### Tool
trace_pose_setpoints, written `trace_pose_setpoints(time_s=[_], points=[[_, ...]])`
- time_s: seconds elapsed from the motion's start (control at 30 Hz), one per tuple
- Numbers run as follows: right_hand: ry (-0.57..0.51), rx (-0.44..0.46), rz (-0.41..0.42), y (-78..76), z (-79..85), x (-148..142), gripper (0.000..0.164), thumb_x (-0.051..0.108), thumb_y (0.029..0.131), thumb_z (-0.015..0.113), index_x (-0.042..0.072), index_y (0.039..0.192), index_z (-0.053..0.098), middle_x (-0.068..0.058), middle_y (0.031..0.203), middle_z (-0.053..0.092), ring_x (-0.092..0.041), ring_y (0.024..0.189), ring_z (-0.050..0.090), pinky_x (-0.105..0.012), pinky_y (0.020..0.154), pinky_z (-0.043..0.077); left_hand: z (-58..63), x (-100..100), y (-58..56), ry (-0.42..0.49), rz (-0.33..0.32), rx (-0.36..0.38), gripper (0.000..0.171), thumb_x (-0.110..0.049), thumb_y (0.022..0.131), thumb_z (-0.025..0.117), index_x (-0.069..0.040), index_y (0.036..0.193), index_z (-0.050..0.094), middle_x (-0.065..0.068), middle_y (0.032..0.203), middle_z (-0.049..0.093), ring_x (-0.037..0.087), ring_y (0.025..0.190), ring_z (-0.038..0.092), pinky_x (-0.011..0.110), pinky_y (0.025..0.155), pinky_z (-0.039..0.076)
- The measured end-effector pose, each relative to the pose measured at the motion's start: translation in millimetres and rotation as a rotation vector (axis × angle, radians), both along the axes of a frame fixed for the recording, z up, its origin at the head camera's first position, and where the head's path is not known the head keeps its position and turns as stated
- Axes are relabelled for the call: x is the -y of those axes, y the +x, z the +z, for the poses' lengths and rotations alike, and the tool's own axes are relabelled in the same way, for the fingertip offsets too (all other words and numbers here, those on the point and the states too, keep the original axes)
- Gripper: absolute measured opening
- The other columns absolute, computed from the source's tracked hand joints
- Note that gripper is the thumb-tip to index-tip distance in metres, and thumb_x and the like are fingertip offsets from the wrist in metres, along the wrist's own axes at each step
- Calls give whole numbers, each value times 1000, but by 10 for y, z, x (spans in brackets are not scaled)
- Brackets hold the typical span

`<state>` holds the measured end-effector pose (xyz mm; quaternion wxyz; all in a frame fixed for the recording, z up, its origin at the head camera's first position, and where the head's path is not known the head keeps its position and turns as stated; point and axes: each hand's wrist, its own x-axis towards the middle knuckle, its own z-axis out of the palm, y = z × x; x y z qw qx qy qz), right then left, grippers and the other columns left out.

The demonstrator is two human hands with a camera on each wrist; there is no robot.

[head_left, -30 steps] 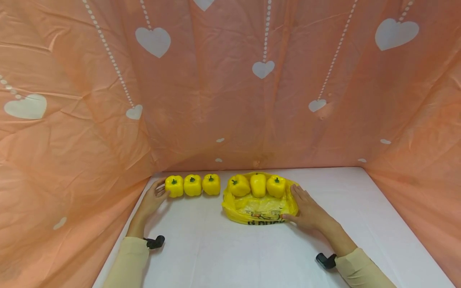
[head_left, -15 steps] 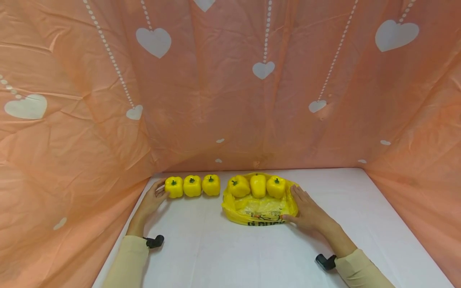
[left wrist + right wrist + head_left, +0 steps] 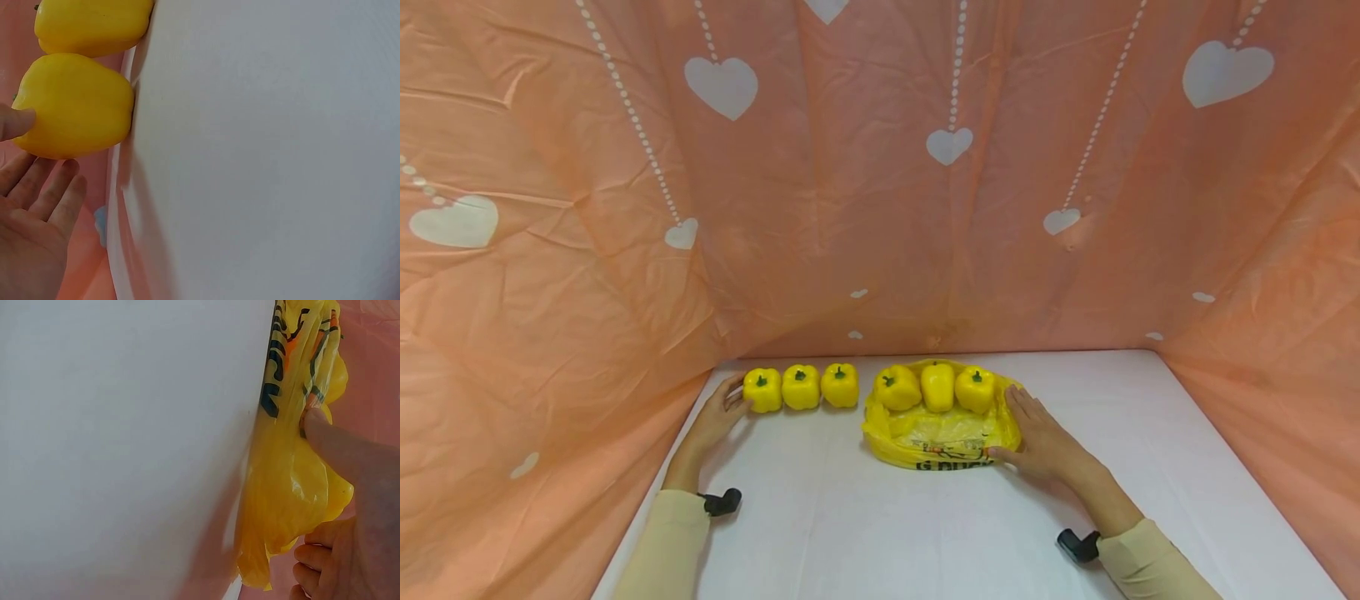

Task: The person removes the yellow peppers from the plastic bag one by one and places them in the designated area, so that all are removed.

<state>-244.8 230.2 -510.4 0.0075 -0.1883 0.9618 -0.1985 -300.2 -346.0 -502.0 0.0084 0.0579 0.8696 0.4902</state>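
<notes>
Three yellow bell peppers stand in a row on the left, and the leftmost bell pepper [image 3: 763, 390] is beside my left hand [image 3: 711, 421]. In the left wrist view, the thumb touches that pepper's side while the extended fingers [image 3: 59, 194] lie along its outer face. Right of the row, a yellow plastic bag [image 3: 925, 454] with dark printed letters lies spread with its mouth open. Three more bell peppers sit along its far side, among them a middle bell pepper [image 3: 937, 386]. My right hand [image 3: 1048, 446] rests at the bag's right edge, its fingers straight and thumb on the near rim.
A white-covered table [image 3: 880, 533] extends toward me. Behind and at both sides hangs an orange-pink curtain [image 3: 850, 192] with white hearts, meeting the table's back edge close behind the peppers. Small black devices [image 3: 1078, 545] are strapped at both wrists.
</notes>
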Motion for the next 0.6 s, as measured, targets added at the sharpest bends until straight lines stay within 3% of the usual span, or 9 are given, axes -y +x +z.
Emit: trace_pose_setpoints(time_s=[0.2, 0.6], points=[[-12, 12, -4, 10, 17, 6, 111, 56, 97, 75, -11, 166, 20, -31, 174, 15, -50, 161, 16, -63, 130, 16, 44, -11, 25, -39, -8, -10, 69, -11, 112, 58, 11, 165, 19, 38, 168, 24, 56, 155, 27, 65, 128, 24], [-11, 7, -3, 8, 13, 6, 109, 55, 97, 75, -11, 166, 20, -31, 174, 15, -50, 161, 16, -63, 130, 17, 110, -30, 98, -2, 20, -64, 66, -6, 111, 58, 15, 162, 22, 40, 167, 23, 58, 155, 25, 64, 127, 26]])
